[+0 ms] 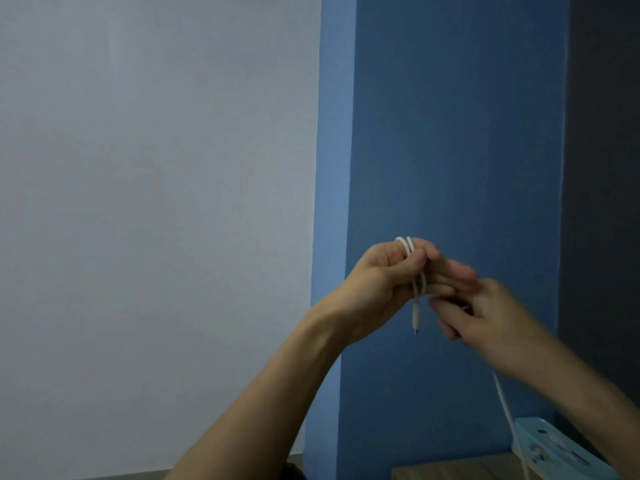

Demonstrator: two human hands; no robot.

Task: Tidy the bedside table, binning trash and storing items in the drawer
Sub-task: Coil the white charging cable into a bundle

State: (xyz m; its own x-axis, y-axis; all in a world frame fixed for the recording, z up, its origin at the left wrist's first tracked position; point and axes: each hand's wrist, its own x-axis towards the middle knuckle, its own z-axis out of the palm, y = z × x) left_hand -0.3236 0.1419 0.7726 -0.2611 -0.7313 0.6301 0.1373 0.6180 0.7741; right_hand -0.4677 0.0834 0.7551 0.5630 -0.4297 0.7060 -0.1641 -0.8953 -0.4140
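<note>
White cable (417, 285) lay wound in loops around the fingers of a person's left hand (377, 275), which was raised in front of a blue wall (450, 133). The left thumb (415, 258) pressed the loops against the curled fingers and pinned them in place. The cable's plug (415, 320) hung straight down below the coil, free of both hands.

The right hand (485, 313) sat just beside the coil, lower and to the right, with its bent fingers (446, 327) pointing towards the left hand. Motion blur smeared these fingers. A pale streak showed among them, but whether they pinched the cable could not be told.

A loose length of the cable emerged from under the right wrist and ran down towards the lower right corner. There it passed in front of a light-blue box (554, 445) that stood on a wooden table (450, 469). Only the top edge of the table was in view, well below the hands, and the right forearm covered part of the box.

A pale grey wall (156, 168) filled the left half of the scene and met the blue wall at a vertical edge. A darker strip (606, 168) ran down the far right side.
</note>
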